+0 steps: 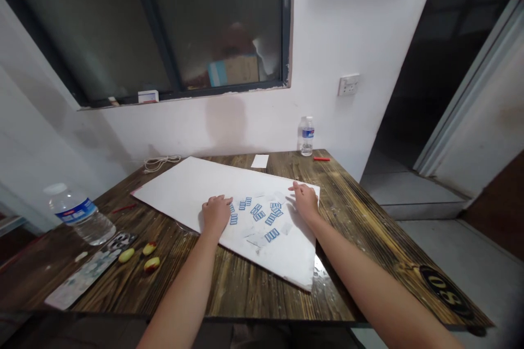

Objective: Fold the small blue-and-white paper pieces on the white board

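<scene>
Your left hand [216,214] and right hand [305,200] rest open and empty on the white foam board [192,185], with the blue-printed paper slips [258,216] between them; a dragging palm could scatter them or shift the board on the wooden table [360,240]

White wall [245,131], dark-framed window [180,27], wall socket [349,85]

A weathered wooden table [360,229] carries a white board [184,188], two plastic water bottles [306,136], and three small fruits [151,265].

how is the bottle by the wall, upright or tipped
Upright: the water bottle stands on its base on the table, by the wall.
</scene>
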A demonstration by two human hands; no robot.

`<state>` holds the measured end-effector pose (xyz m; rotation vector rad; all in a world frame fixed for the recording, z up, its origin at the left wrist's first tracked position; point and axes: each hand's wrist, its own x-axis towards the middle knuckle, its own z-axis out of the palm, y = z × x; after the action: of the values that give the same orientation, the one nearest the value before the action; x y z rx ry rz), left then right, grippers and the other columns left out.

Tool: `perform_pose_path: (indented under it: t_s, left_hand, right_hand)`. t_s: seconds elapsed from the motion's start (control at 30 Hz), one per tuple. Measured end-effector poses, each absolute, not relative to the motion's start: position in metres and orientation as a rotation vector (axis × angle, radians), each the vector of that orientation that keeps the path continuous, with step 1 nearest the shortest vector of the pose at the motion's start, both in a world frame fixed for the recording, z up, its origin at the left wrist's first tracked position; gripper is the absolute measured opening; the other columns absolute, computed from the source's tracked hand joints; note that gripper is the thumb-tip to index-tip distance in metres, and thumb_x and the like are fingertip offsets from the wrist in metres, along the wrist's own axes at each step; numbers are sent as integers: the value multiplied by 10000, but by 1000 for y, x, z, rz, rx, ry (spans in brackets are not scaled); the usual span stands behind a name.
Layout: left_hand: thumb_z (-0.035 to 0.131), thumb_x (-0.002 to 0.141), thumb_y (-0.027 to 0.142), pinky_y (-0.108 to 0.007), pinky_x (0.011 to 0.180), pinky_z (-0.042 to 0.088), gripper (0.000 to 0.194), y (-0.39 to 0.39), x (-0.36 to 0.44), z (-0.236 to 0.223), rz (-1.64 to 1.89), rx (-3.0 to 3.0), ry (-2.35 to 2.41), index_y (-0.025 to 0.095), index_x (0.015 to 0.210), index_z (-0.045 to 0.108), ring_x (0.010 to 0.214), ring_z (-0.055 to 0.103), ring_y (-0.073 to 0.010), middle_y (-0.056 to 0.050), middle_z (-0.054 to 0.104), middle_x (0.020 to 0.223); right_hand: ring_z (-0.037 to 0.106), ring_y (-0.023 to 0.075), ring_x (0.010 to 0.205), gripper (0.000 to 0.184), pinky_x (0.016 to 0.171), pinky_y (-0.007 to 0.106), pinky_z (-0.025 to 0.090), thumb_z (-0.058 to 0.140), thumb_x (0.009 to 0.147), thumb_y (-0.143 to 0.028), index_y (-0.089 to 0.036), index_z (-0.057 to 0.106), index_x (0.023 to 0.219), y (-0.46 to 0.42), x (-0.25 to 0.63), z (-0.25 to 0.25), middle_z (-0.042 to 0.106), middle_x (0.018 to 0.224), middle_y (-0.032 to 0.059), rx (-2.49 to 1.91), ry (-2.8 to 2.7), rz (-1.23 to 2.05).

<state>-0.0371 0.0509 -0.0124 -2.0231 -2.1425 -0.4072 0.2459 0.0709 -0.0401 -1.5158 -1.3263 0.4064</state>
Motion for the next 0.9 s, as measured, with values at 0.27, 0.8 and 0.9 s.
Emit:
perform_pose_path:
  t_s: [0.27, 0.8, 0.9]
  left_hand:
    - [466, 807, 89, -418, 983, 355, 416, 50, -30, -7, -603, -2167, -2031, 318, 1033, 729, 1210, 483, -234, -4, 603, 1296]
    - [442, 763, 31, -429, 951, 361, 492, 57, -34, -16, -598, -2435, -1826, 316, 1055, 715, 1173, 501, -235, -8, 622, 1260]
    - [446, 794, 64, -420, 952, 361, 433, 57, -34, -18, -564, -2459, -1815, 311, 1008, 730, 1179, 495, -238, -12, 617, 1267]
  right_hand:
    - [563, 289, 974, 573, 863, 453, 376, 275, 931, -493, -201, 743, 774, 70, 246, -41, 711, 924, 89, -1509, -1332, 407]
    - [533, 290, 998, 531, 888, 451, 348, 302, 913, -467, -198, 737, 770, 70, 246, -41, 703, 957, 83, -1483, -1353, 412]
    - [532, 290, 1008, 517, 887, 449, 346, 310, 913, -453, -202, 735, 763, 70, 247, -41, 704, 966, 81, -1481, -1362, 408]
